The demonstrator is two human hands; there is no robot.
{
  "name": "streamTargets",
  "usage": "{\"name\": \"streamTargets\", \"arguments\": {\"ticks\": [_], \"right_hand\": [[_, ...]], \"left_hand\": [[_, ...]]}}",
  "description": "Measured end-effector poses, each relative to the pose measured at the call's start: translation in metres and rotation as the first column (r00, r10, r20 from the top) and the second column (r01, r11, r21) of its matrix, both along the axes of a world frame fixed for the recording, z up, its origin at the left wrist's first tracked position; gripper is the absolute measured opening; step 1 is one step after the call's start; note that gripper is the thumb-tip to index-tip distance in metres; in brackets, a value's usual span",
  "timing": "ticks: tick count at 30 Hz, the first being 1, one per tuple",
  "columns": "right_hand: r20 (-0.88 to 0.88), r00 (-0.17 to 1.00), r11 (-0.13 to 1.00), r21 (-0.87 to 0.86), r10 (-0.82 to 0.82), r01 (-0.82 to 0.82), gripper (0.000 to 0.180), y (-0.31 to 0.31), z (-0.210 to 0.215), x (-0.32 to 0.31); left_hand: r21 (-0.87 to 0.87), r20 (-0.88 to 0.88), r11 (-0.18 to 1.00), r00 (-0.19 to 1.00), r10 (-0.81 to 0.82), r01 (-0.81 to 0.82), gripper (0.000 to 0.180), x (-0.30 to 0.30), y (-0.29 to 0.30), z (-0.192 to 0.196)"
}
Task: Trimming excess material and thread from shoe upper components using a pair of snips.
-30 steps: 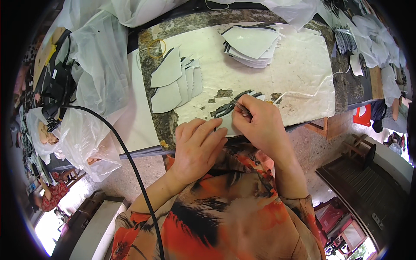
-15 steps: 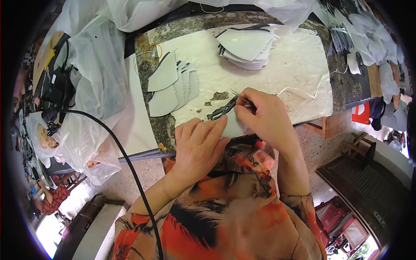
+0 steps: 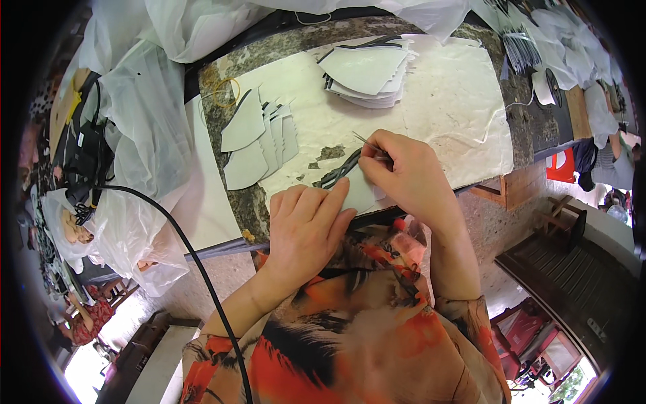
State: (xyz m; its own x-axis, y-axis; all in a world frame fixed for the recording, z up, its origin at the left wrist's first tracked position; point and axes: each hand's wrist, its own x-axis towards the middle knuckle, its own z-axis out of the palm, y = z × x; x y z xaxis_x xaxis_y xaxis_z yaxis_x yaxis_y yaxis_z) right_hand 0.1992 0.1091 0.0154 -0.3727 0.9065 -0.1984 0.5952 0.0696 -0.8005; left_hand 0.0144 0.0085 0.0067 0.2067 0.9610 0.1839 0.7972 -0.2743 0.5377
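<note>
Pale panel (image 3: 359, 194) lies on the desk (image 3: 253, 205) between the hands, by the near edge. Dark edging (image 3: 341, 171) runs aslant, lower left to upper right. Left hand (image 3: 304, 219) nearer the lower end: unclenched, fingers extended, index on panel. Right hand (image 3: 408, 167) at the upper end, pinching a thin pointed tool (image 3: 362, 139), tip up-left.

Soft, bright light falls evenly over the white sheet (image 3: 457, 101); the left hand (image 3: 303, 229) and right hand (image 3: 410, 172) look fairly sharp. Daylight glares near both lower corners. Fisheye distortion bows the table (image 3: 246, 207), and the rim darkens.
</note>
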Motion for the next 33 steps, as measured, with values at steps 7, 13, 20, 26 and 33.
{"name": "streamTargets", "arguments": {"ticks": [7, 13, 20, 26, 33], "right_hand": [[-0.016, 1.0, 1.0, -0.017, 0.007, -0.007, 0.017, 0.005, -0.002, 0.001], [-0.022, 1.0, 0.999, -0.05, -0.017, 0.016, 0.018, 0.009, -0.005, 0.001], [0.01, 0.997, 0.994, -0.086, -0.07, 0.071, 0.02, 0.011, -0.001, 0.008], [-0.009, 0.995, 0.995, 0.007, -0.103, 0.104, 0.018, 0.008, -0.009, 0.006], [-0.123, 0.986, 0.981, -0.168, -0.114, 0.092, 0.02, 0.006, -0.004, 0.016]], "left_hand": [[0.026, -0.058, 1.0, 0.998, -0.005, 0.007, 0.041, 0.005, 0.008, 0.0], [0.041, -0.121, 0.999, 0.992, -0.025, 0.031, 0.042, 0.007, 0.012, 0.001], [0.037, -0.146, 0.999, 0.989, -0.033, 0.039, 0.042, 0.011, 0.017, 0.004], [-0.001, -0.118, 1.0, 0.993, -0.024, 0.024, 0.048, 0.011, 0.016, -0.001], [-0.045, -0.008, 0.996, 0.997, 0.074, -0.074, 0.056, 0.012, 0.01, -0.011]]}}
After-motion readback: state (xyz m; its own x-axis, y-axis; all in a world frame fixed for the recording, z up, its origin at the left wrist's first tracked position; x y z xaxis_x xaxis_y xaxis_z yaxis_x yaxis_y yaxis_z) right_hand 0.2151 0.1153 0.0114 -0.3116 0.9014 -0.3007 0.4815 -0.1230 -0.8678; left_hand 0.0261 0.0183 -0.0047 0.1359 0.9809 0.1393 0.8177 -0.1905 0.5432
